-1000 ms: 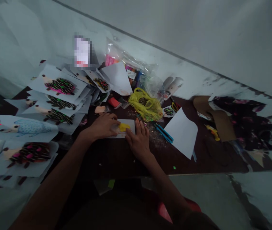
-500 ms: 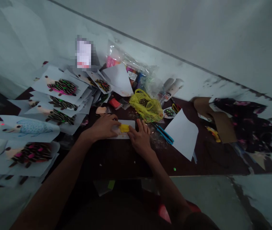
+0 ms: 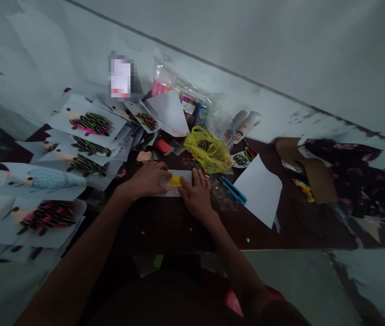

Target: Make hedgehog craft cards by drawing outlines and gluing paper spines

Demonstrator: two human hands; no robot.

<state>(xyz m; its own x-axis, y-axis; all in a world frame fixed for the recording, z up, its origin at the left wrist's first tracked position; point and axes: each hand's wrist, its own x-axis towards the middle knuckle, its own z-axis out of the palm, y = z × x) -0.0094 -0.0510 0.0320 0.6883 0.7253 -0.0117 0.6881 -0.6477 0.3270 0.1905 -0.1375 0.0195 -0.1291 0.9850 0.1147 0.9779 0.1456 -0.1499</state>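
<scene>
A small flat piece of yellow modelling clay (image 3: 175, 181) lies on a white paper card (image 3: 187, 174) on the dark table. My left hand (image 3: 147, 179) rests over the card's left side, its fingers apart, with the thumb and fingertips at the clay's left edge. From the right, my right hand (image 3: 197, 192) lies on the card with fingers spread, and its thumb touches the clay's right edge. Part of the card is hidden under both hands. A lump of peach clay (image 3: 144, 156) sits just beyond my left hand.
Stacked cards with clay hedgehogs (image 3: 92, 124) fill the table's left. Behind my hands are a yellow plastic bag (image 3: 209, 151) and a clear bag of coloured packs (image 3: 187, 102). A blue cutter knife (image 3: 233, 190) and a white sheet (image 3: 260, 190) lie right, before a brown cardboard piece (image 3: 317, 181).
My right thumb and fingers have shifted slightly left against the yellow clay. My left hand stays nearly in place. The whole view has moved very slightly.
</scene>
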